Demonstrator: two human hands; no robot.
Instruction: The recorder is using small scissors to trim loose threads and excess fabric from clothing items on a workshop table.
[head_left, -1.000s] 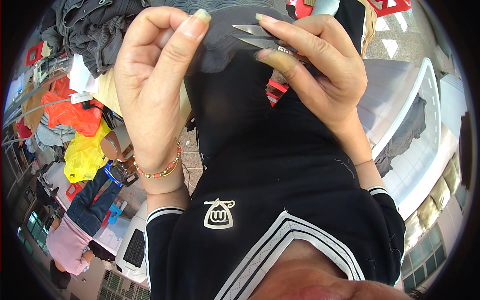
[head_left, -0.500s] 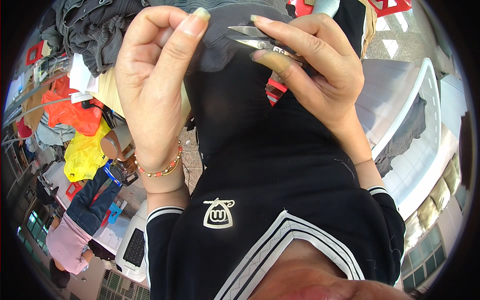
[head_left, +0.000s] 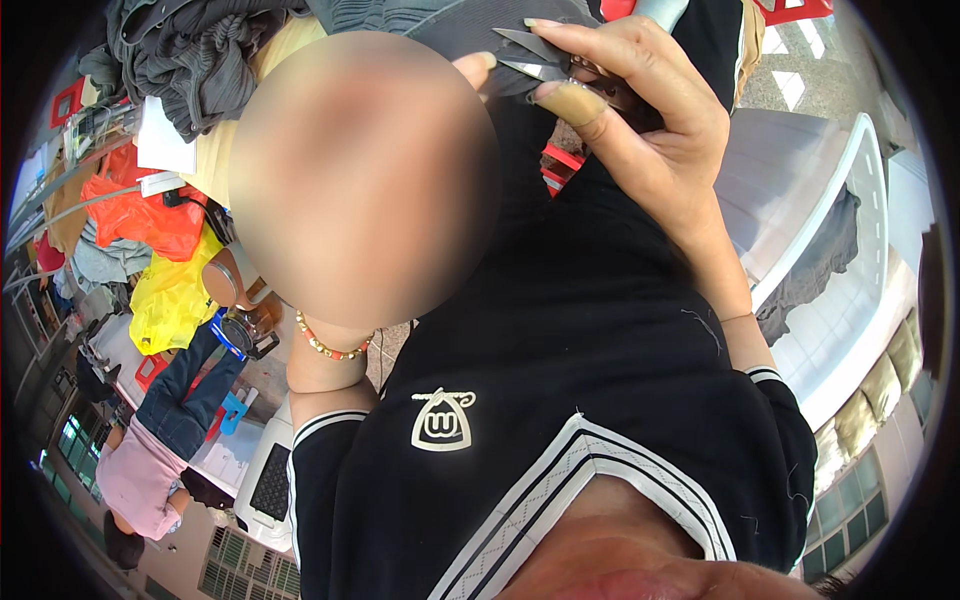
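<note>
Small thread snips [head_left: 538, 70] with pointed metal blades sit in my right hand [head_left: 665, 120], between the thumb and the fingers. The blades stand apart and point left, over a dark grey knit cloth [head_left: 455, 35] at the top. My left hand [head_left: 365, 190] is left of the snips. A round blurred patch covers most of it; only a fingertip near the cloth and the wrist with a beaded bracelet show. Whether it holds the cloth cannot be seen.
Dark ribbed garments [head_left: 195, 65] are heaped at the upper left, above red [head_left: 160, 205] and yellow [head_left: 175, 300] plastic bags. A white bin [head_left: 870, 250] holding grey cloth stands on the right. Another person in a pink top [head_left: 145, 480] is at the lower left.
My left hand has shifted right and slightly down, towards the snips, and is now mostly blurred. My right hand and the snips have moved slightly right and up.
</note>
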